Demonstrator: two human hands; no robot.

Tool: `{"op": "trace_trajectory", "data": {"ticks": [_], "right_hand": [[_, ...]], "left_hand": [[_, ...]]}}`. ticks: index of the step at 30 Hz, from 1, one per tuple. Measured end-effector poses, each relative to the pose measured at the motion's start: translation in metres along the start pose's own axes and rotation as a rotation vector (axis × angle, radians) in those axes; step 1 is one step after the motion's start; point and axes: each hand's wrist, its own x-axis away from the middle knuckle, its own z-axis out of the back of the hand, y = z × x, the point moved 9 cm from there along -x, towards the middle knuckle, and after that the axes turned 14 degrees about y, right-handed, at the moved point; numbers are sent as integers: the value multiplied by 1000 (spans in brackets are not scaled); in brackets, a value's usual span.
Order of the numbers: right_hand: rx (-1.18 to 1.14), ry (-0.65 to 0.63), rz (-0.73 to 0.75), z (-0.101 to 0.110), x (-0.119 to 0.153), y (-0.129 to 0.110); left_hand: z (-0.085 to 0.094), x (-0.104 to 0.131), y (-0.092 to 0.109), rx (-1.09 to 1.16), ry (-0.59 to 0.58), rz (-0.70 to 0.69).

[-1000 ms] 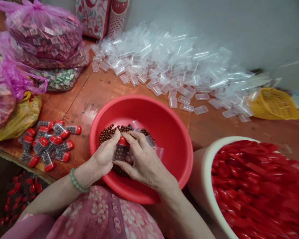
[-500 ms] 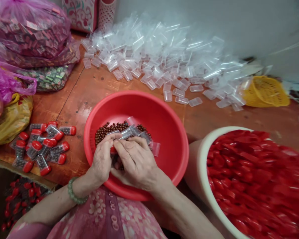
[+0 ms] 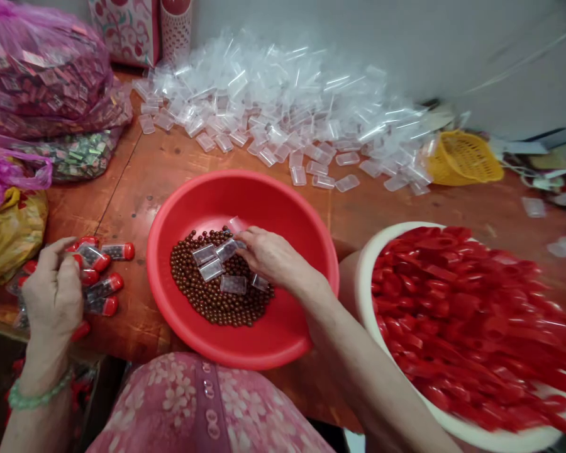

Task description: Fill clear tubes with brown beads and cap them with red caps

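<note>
Both hands work apart, one on each side of the red basin. Left hand, fingers curled loosely, rests over the cluster of filled red-capped vials lying on the table's near left edge; it covers some of them, and whether it actually grips one I cannot tell, since its back faces the camera. These finished vials lie on their sides just outside the basin, likely so they stay separate from the unfilled stock.

Right hand reaches into the basin from the near right, fingers pinched on a clear empty vial at the top of the heap of small brown beads. Several more clear vials lie flat on the beads just left of and below this hand, seemingly kept within easy reach of the filling.

Beside the right forearm, on its outer side, stands a white tub heaped with red caps, close enough to be reached without stretching.

Beyond both hands, across the wooden table, a wide drift of empty clear vials spreads along the wall. Past the left hand sit pink plastic bags stuffed with small packets and a yellow bag; far beyond the right hand lies a yellow basket tipped on its side.
</note>
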Motion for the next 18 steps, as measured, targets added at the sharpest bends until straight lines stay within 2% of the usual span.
{"op": "trace_trajectory", "data": {"ticks": [3,5,7,10,11,12,15,18], "right_hand": [[28,-78,84,-13,-11,-8],[81,-141,132,-22,-14,-15],[122,-180,151,-28,-15,-17],[165,-210,174,-34,-14,-18],[183,-217,187,-36,-13,-18],[200,-222,206,-37,-11,-19],[245,-219,283,-37,-6,-24],[279,-199,335,-30,-9,-28]], "left_hand": [[4,-10,-21,-164,19,-191],[1,-9,-22,-157,-6,-301],[-4,-4,-16,-143,-13,-352],[-17,8,4,-55,-42,-310],[-21,14,16,13,-36,-298],[-30,21,29,89,-78,-296],[-54,40,69,243,-147,-373],[-78,53,81,279,-200,-350]]}}
